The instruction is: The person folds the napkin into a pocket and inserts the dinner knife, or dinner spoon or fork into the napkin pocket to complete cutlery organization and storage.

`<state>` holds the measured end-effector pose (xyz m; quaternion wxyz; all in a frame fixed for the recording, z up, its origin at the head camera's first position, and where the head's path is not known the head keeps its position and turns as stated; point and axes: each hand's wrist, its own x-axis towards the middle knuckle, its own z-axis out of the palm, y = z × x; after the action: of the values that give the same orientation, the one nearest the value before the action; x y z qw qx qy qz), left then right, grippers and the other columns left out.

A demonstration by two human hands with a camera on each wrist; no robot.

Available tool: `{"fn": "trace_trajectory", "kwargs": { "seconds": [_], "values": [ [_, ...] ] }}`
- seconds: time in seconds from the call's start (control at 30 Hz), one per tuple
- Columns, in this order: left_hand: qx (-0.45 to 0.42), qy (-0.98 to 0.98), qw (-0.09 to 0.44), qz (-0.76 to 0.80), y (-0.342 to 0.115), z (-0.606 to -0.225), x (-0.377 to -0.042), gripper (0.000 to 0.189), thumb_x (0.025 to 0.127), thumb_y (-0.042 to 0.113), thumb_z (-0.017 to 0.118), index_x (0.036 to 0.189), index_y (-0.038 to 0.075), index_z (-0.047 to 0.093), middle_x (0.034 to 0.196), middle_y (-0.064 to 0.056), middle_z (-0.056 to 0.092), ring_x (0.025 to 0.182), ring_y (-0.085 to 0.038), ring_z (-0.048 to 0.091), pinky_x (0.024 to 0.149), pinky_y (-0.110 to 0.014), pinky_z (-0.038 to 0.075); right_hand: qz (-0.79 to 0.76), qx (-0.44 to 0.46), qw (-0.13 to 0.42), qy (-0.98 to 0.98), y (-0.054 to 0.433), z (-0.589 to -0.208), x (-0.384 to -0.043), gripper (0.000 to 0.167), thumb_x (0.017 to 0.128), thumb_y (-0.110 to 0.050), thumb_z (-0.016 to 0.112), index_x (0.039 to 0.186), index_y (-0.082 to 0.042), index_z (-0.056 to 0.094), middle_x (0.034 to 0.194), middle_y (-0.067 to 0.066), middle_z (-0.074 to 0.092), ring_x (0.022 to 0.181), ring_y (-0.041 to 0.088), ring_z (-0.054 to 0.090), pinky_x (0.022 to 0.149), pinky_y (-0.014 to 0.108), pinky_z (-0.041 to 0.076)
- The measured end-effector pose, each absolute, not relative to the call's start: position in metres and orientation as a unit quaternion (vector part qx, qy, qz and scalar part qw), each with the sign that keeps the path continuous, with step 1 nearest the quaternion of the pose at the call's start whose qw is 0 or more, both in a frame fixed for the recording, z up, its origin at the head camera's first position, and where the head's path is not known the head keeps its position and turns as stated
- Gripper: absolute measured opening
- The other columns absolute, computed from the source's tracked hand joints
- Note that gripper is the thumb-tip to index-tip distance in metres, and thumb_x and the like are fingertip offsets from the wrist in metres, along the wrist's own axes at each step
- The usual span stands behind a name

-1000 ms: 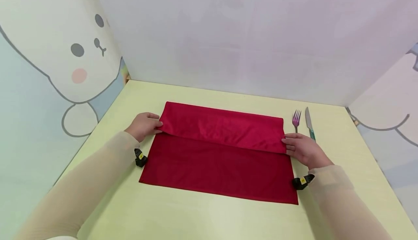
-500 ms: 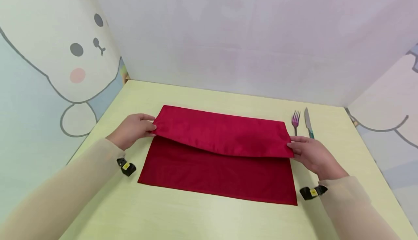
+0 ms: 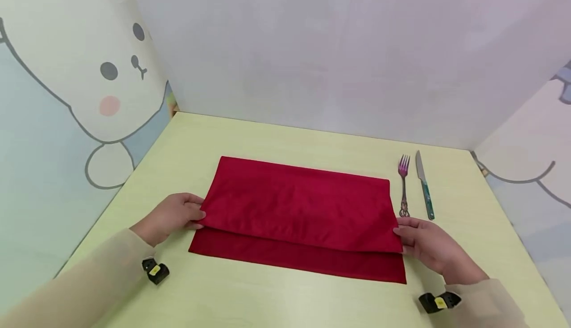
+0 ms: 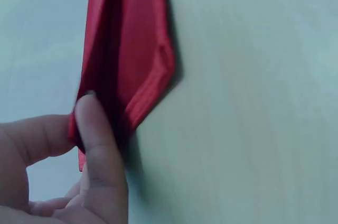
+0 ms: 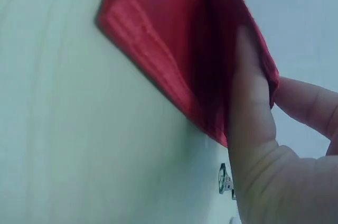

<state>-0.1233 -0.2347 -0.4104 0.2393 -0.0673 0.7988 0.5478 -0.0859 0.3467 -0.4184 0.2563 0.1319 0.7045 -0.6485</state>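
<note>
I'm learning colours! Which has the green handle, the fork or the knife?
The knife, right of the fork; the fork looks purple and greyish, not green.

The head view looks forward and down; both close-up wrist views share its red cloth (image 3: pixel 299 204).

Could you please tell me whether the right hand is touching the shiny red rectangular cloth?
Touching: the right wrist view shows the right hand pinching the red cloth between thumb and finger.

1. Left hand (image 3: pixel 171 215): I see thumb and fingers pinching.
2. Right hand (image 3: pixel 430 246): same pinch, thumb against fingers.
3. Left forearm (image 3: pixel 85 281): sleeved, angled toward person's 2 o'clock.
4. Right forearm (image 3: pixel 488 303): sleeved, toward 10 o'clock.
</note>
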Motion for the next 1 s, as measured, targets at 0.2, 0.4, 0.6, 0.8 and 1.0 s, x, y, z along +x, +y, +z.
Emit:
{"fn": "trace_trajectory", "kwargs": {
  "seconds": [0.2, 0.4, 0.6, 0.8, 1.0],
  "values": [
    [-0.066, 0.803, 0.244, 0.54, -0.228, -0.411, -0.12, 0.046, 0.099, 0.002, 0.063, 0.137, -0.016, 0.045, 0.109, -0.02, 0.064, 0.085, -0.023, 0.071, 0.078, -0.036, 0.062, -0.638, 0.106, 0.295, 0.704, 0.347, -0.424, -0.082, 0.039, 0.108, -0.018, 0.055, 0.133, 0.011, 0.046, 0.118, 0.008, 0.065, 0.106, 0.022, 0.067, 0.091, 0.041, 0.058],
    [-0.057, 0.807, 0.229, 0.541, -0.226, -0.41, -0.127, 0.044, 0.1, 0.001, 0.061, 0.137, -0.017, 0.045, 0.108, -0.02, 0.066, 0.084, -0.022, 0.071, 0.078, -0.035, 0.062, -0.625, 0.087, 0.285, 0.721, 0.345, -0.423, -0.085, 0.04, 0.109, -0.018, 0.053, 0.134, 0.013, 0.046, 0.121, 0.01, 0.061, 0.106, 0.021, 0.063, 0.091, 0.037, 0.057],
    [-0.066, 0.809, 0.22, 0.541, -0.225, -0.411, -0.134, 0.043, 0.101, -0.001, 0.059, 0.138, -0.017, 0.043, 0.112, -0.022, 0.064, 0.083, -0.021, 0.071, 0.079, -0.034, 0.061, -0.614, 0.1, 0.265, 0.737, 0.34, -0.421, -0.088, 0.049, 0.11, -0.018, 0.051, 0.144, 0.015, 0.038, 0.131, 0.015, 0.056, 0.111, 0.021, 0.061, 0.094, 0.036, 0.057],
    [-0.065, 0.815, 0.203, 0.539, -0.223, -0.411, -0.137, 0.044, 0.1, -0.001, 0.06, 0.137, -0.018, 0.043, 0.114, -0.025, 0.063, 0.083, -0.02, 0.071, 0.079, -0.034, 0.061, -0.614, 0.096, 0.249, 0.743, 0.335, -0.419, -0.088, 0.046, 0.11, -0.017, 0.049, 0.144, 0.012, 0.038, 0.133, 0.016, 0.053, 0.112, 0.021, 0.059, 0.093, 0.033, 0.056],
    [-0.064, 0.82, 0.187, 0.536, -0.225, -0.411, -0.136, 0.047, 0.101, 0.002, 0.06, 0.14, -0.016, 0.042, 0.118, -0.024, 0.064, 0.085, -0.021, 0.072, 0.079, -0.033, 0.061, -0.604, 0.107, 0.225, 0.757, 0.331, -0.417, -0.086, 0.047, 0.11, -0.016, 0.051, 0.146, 0.01, 0.037, 0.127, 0.013, 0.057, 0.108, 0.021, 0.058, 0.089, 0.031, 0.057]
  ]
}}
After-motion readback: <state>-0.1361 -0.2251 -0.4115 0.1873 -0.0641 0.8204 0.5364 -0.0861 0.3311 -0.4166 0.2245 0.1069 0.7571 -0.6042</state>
